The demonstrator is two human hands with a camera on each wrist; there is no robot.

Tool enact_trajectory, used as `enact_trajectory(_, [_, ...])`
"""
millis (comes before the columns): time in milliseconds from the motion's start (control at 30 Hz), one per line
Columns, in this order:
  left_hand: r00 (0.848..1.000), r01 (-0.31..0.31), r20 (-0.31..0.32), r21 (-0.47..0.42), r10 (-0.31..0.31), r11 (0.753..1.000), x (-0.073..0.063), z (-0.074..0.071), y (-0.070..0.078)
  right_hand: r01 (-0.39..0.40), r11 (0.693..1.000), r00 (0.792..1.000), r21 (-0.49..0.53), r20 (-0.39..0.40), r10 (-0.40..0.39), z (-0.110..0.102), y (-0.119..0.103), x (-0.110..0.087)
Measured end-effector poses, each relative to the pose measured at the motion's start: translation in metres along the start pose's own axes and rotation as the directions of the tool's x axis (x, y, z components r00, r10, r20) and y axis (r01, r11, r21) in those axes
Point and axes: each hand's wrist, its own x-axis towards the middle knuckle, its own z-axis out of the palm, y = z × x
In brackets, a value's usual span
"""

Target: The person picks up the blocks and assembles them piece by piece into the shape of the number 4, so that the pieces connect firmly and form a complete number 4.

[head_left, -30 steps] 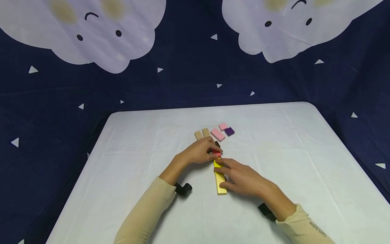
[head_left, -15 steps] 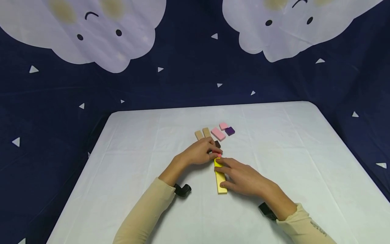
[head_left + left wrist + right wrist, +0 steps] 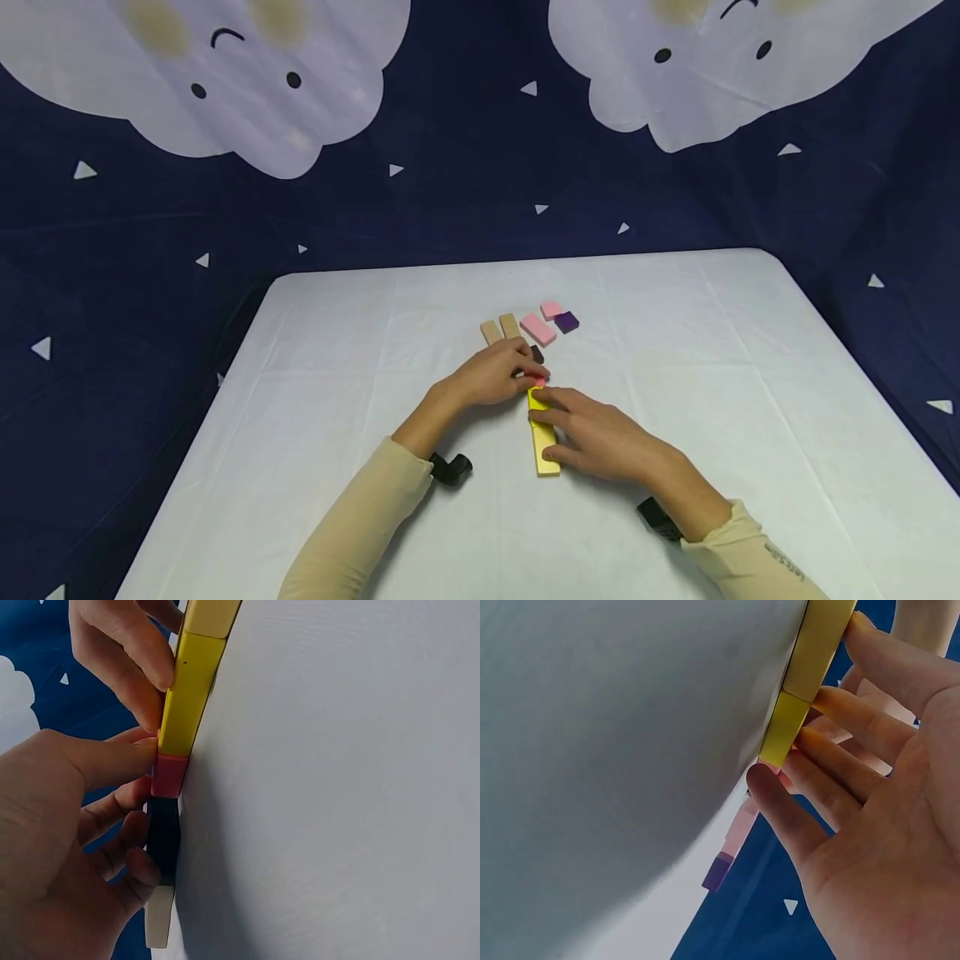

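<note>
Near the table's middle, flat blocks lie end to end in a row. My left hand (image 3: 495,373) pinches the red block (image 3: 170,776) between thumb and fingers, its other fingers curled along the dark block (image 3: 163,840) beyond. Against the red one sits a bright yellow block (image 3: 193,690), followed by a pale yellow block (image 3: 547,454) at the near end. My right hand (image 3: 600,437) rests its spread fingertips on both yellow blocks, fingers only gently bent. In the left wrist view, a light wooden block (image 3: 158,919) shows past the dark one. Left fingers hide much of the red block from above.
Farther back on the white table (image 3: 675,333) lie two tan blocks (image 3: 510,326), partly behind my left hand. Right of them are a long pink block (image 3: 538,330), a small pink block (image 3: 552,311) and a purple block (image 3: 567,322). A dark blue curtain (image 3: 465,108) hangs behind.
Both hands stay almost still on the row. Slightly less of the red block shows between my left fingers than a second ago.
</note>
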Motion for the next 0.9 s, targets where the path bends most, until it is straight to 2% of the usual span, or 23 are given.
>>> enact_trajectory(400, [0.998,0.040,-0.041,-0.004,-0.040,0.999,-0.0010,0.0027,0.0011,0.009,1.000,1.000,0.000,-0.003,-0.009,-0.0001,-0.0006,0.0014])
enact_trajectory(900, [0.997,0.070,-0.037,-0.002,-0.070,0.998,-0.0026,0.0050,0.0019,0.010,1.000,1.000,-0.002,-0.008,-0.010,0.0001,-0.0003,0.0008])
